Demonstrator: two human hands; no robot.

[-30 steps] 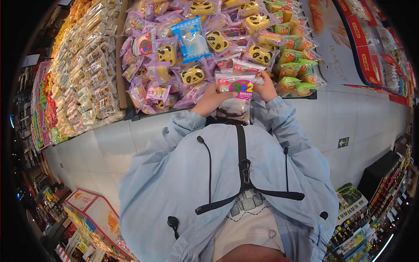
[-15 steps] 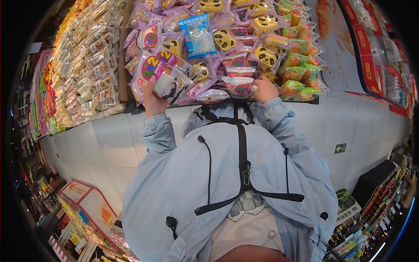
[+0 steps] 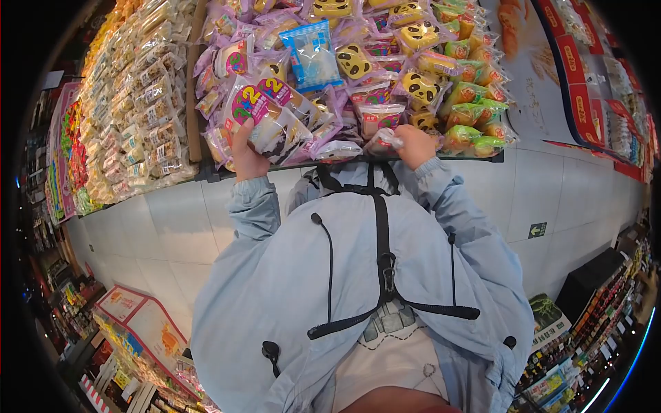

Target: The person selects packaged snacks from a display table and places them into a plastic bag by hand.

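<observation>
The left hand [image 3: 249, 155] grips a purple-labelled packet [image 3: 277, 131] above its thumb; beside the right hand [image 3: 416, 146], a pale packet [image 3: 382, 143] now tilts more, seemingly pinched by partly hidden fingers, occupying both hands.

Printed packets [image 3: 281, 132] in crinkled, glossy clear plastic; beyond them, a shiny blue plastic pouch [image 3: 311, 60]. Near, a jacket [image 3: 255, 296] of matt, creased cloth. Left, smooth, faintly glossy floor tiles [image 3: 172, 227] and a matt, wood-like divider [image 3: 195, 96].
</observation>
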